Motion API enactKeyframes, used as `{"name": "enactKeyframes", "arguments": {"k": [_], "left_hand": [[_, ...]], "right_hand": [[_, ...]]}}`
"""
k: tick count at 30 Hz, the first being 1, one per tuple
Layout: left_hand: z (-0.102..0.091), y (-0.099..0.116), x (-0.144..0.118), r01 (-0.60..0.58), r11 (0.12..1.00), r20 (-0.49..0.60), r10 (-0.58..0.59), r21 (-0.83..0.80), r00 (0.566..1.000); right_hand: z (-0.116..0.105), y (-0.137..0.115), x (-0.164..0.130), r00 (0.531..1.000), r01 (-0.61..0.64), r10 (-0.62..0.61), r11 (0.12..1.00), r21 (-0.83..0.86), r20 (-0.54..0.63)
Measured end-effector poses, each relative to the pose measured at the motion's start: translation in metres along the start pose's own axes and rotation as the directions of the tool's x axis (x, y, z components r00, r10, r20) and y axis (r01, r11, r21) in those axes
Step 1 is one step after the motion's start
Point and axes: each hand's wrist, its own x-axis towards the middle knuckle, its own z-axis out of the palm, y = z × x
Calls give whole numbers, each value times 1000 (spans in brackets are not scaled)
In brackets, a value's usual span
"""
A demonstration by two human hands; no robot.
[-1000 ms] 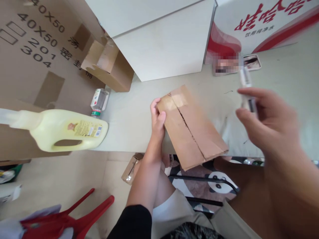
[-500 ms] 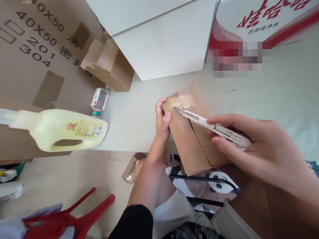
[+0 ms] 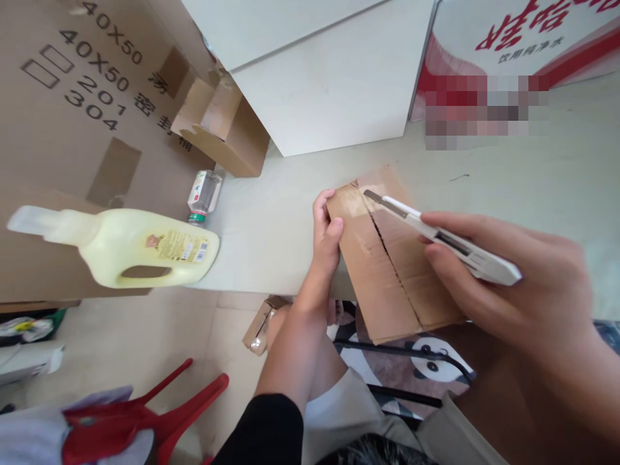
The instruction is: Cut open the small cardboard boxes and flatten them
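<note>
The left hand (image 3: 325, 234) grips the far left corner of a flat cardboard box (image 3: 392, 255) lying half over the pale surface's (image 3: 271, 219) near edge, while the right hand's (image 3: 504, 278) fingers clench a white utility knife (image 3: 443, 237) whose blade tip meets the taped seam.

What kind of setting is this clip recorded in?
Probably a home or small storeroom where parcels get unpacked: large printed cartons stacked by a pale table, a yellow detergent jug, a red plastic stool on tiled floor.
</note>
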Motion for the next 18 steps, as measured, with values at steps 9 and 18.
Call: {"name": "enactKeyframes", "arguments": {"k": [9, 18], "left_hand": [[0, 1, -3, -9, 1000, 0, 9, 28, 1000], [0, 0, -1, -44, 997, 12, 44, 55, 999]], "right_hand": [[9, 1, 7, 991, 87, -79, 993, -77, 104], [10, 0, 8, 979, 203, -201, 971, -127, 23]]}}
